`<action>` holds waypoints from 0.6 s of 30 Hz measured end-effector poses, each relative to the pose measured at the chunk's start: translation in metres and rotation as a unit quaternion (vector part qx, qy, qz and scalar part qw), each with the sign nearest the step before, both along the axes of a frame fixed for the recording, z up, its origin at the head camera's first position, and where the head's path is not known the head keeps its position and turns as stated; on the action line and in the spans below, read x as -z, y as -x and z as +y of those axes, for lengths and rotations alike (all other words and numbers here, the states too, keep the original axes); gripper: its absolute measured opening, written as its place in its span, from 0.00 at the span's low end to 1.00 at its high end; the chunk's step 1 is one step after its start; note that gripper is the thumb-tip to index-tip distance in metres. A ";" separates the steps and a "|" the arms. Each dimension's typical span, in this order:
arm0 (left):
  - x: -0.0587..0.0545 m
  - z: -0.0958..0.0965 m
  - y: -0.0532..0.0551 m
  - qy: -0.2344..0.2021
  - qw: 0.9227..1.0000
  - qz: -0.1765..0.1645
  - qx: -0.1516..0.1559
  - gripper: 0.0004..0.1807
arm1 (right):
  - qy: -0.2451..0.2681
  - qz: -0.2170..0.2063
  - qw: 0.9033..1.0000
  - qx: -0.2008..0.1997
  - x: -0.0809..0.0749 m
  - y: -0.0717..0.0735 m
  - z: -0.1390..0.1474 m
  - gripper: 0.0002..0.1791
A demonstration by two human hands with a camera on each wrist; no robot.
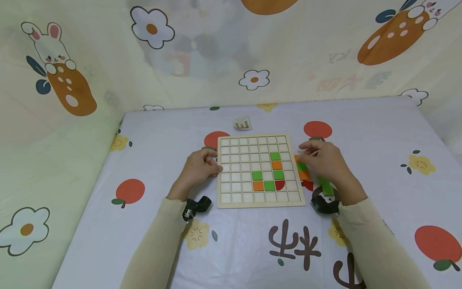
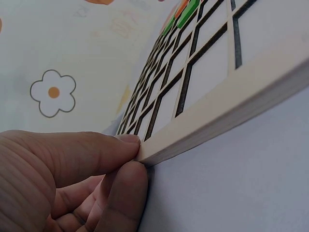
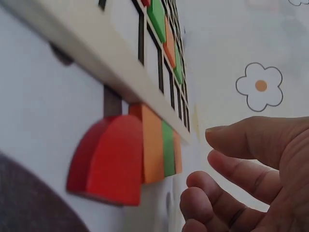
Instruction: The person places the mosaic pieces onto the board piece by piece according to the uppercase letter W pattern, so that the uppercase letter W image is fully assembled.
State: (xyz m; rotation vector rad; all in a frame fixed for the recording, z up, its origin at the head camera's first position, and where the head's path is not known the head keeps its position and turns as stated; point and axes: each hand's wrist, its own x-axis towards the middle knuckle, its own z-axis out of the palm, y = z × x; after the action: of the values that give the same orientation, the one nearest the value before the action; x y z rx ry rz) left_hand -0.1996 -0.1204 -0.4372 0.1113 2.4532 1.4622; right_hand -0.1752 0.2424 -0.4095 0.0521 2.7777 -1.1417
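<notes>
A wooden grid board lies on the table, with several green and orange square tiles and one red quarter-round tile in its right half. My left hand pinches the board's left edge between thumb and finger, as the left wrist view shows. My right hand hovers by the right edge with fingers loosely bent and nothing between them. Beside that edge, a row of loose tiles holds a red round-ended tile, orange tiles and a green tile. Green pieces lie partly hidden near the right wrist.
A small printed card with a grid pattern lies behind the board. The patterned tablecloth covers the table, and a printed cloth wall rises at its back. A black camera is strapped to the left wrist.
</notes>
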 end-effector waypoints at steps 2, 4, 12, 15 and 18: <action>0.000 0.000 0.000 0.000 1.000 0.000 0.000 0.25 | -0.005 -0.006 1.000 0.003 0.002 0.001 0.001 0.20; 0.000 0.000 0.000 -0.001 1.000 0.000 -0.001 0.25 | -0.011 -0.009 1.000 0.004 0.003 0.002 0.002 0.20; -0.001 0.000 0.000 0.003 1.000 -0.002 -0.003 0.25 | -0.007 -0.018 1.000 0.015 0.006 0.003 0.003 0.20; -0.001 0.001 0.000 0.005 1.000 -0.001 -0.004 0.25 | 0.007 -0.029 0.999 0.028 0.007 0.002 0.004 0.20; -0.001 0.001 0.000 0.007 1.000 0.000 -0.004 0.25 | 0.026 -0.046 0.997 0.047 0.008 0.003 0.005 0.20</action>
State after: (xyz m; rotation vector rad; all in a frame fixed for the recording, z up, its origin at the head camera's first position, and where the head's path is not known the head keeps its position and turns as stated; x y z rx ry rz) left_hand -0.1999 -0.1193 -0.4365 0.0981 2.4665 1.4470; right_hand -0.1780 0.2479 -0.4171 0.2269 2.6893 -1.2010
